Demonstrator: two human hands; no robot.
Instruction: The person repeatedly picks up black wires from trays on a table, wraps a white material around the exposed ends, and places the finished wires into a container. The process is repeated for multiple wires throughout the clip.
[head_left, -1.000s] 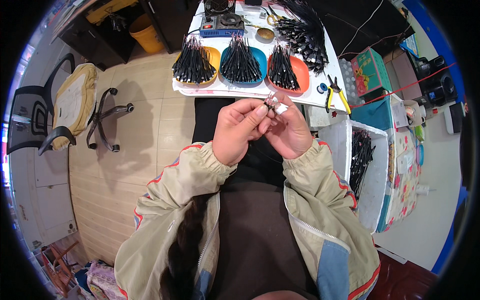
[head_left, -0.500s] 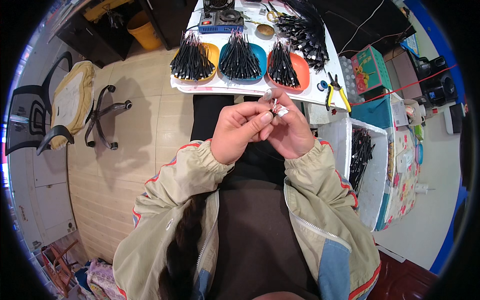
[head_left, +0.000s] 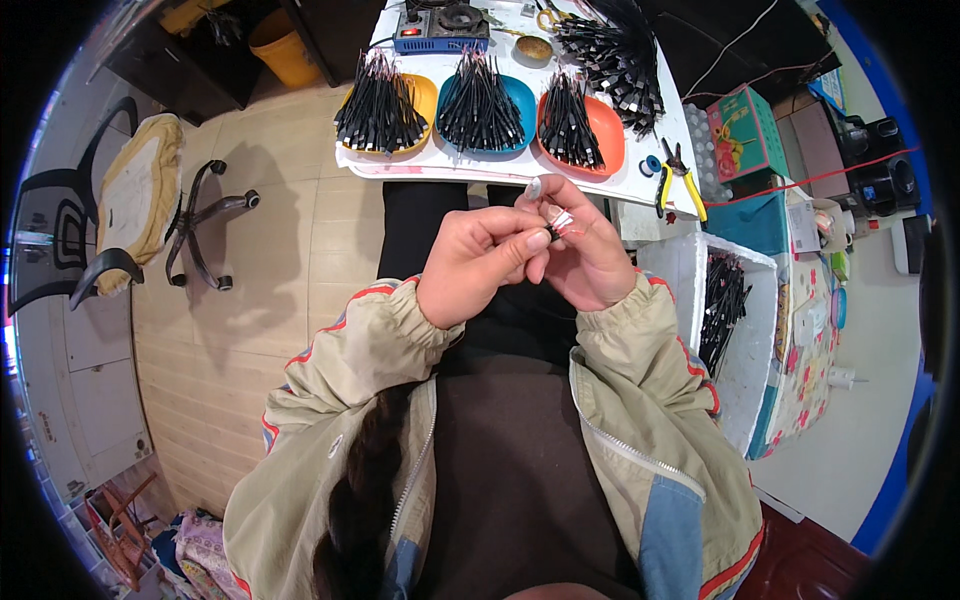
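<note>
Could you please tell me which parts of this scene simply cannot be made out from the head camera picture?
- The small silvery piece pinched between the left hand and right hand: mostly covered by fingers, too small to identify.
- Black wire pieces in the yellow dish, blue dish and orange dish: ends too small to tell.
- White box contents: partly hidden by its wall.
- Table far edge: cut off by the rim.
</note>
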